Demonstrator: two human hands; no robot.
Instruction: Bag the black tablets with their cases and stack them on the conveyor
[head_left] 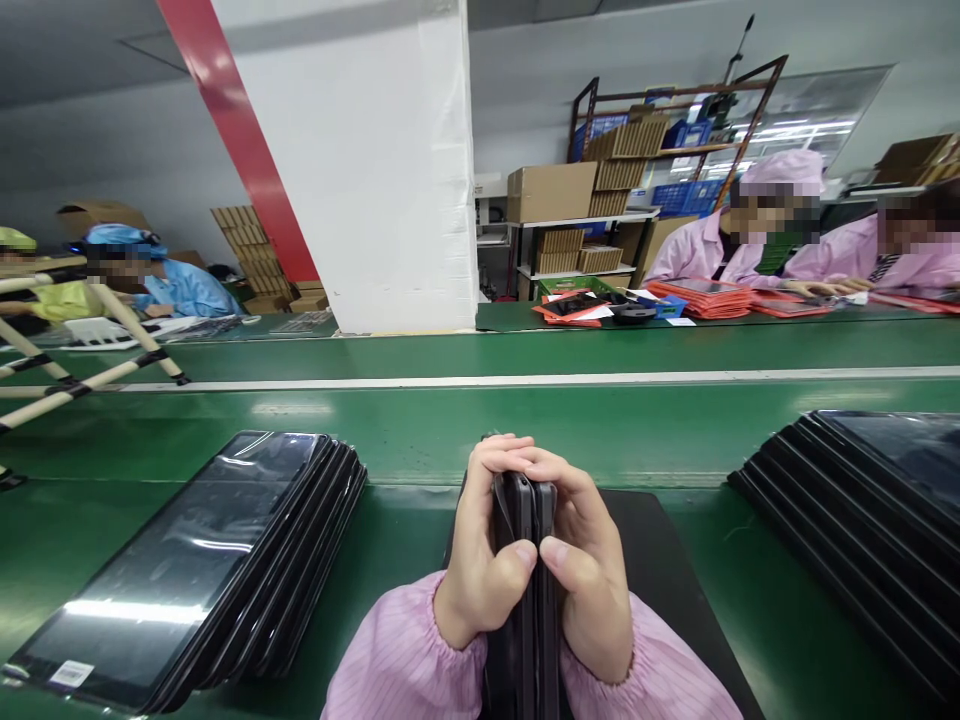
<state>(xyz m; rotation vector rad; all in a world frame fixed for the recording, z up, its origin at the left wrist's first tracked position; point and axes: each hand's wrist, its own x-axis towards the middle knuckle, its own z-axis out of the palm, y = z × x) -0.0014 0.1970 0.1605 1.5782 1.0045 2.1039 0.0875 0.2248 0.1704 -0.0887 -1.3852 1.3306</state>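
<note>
Clamping black tablets (525,560) edge-up between left hand (480,560) and right hand (589,575); both grips closed tight; long axis running away from body, over green bench (420,440).

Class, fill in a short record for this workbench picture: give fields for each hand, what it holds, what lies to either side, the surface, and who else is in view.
left hand: left hand grips the left side of the upright tablets
right hand: right hand grips their right side, thumbs meeting in front
held item: several dark tablets pressed together on edge, above a black mat
left side: fanned stack of tablets, sticker on the near corner
right side: second fanned stack
surface: green bench
others: seated workers in pink across the line; one in blue at far left
</note>
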